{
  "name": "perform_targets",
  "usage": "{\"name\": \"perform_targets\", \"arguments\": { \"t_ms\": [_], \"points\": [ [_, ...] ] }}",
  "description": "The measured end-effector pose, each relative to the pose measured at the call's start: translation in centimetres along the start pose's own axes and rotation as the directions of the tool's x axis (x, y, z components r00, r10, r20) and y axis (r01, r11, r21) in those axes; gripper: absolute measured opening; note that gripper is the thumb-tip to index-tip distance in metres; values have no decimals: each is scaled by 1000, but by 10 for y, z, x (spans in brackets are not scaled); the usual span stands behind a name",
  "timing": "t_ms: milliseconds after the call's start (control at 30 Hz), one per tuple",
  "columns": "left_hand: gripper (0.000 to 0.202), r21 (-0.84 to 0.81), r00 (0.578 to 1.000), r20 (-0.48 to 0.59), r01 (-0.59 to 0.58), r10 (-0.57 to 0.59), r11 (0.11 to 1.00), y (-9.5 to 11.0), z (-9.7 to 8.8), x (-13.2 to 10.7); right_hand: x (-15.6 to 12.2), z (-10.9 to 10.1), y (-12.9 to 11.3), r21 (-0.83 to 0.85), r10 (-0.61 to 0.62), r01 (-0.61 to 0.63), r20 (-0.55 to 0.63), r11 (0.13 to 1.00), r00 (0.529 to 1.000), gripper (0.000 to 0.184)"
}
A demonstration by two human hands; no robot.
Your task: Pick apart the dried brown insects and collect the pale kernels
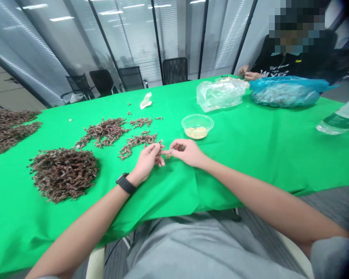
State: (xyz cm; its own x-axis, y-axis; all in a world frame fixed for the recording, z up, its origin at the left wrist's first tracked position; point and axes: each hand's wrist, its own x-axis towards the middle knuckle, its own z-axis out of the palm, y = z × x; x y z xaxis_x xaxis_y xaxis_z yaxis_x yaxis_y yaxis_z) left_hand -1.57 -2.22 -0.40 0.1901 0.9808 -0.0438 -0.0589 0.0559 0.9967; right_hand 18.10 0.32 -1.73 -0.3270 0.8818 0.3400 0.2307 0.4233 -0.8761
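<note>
Dried sprig [158, 148] pinched between fingertips of the left hand [147, 162], grip closed — right hand [186, 152] half curled just beside it, hold unclear — both low over green cloth [250, 162], sprig's long axis hidden.

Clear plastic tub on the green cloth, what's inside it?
The clear plastic tub holds a shallow layer of pale grainy bits. The tub's floor is covered by that layer, so anything beneath it cannot be seen.
</note>
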Motion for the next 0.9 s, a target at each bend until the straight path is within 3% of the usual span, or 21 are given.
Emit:
{"name": "perform_targets", "arguments": {
  "t_ms": [233, 367, 600, 800, 900],
  "points": [
    [43, 46, 999, -11, -43, 43, 998, 4, 2, -1, -2, -4, -8, -57, -37, 37, 1, 998, 999, 13],
    [48, 106, 993, -23, -114, 117, 988, 4, 4, 0, 0, -5, -9, 31, -6, 5, 9, 999, 1000, 14],
    [44, 200, 973, -67, -206, 223, 958, 6, 10, -5, -1, 1, -15, 176, 16, -44, 156, 983, 988, 18],
    [42, 289, 969, -35, -223, 243, 931, 2, 9, -5, -2, 5, -17, 411, 95, -178, 215, 894, 972, 25],
    [38, 423, 950, -44, -263, 310, 867, 0, 6, -4, -1, 4, -13, 450, 135, -221, 215, 865, 967, 27]
  ]
}}
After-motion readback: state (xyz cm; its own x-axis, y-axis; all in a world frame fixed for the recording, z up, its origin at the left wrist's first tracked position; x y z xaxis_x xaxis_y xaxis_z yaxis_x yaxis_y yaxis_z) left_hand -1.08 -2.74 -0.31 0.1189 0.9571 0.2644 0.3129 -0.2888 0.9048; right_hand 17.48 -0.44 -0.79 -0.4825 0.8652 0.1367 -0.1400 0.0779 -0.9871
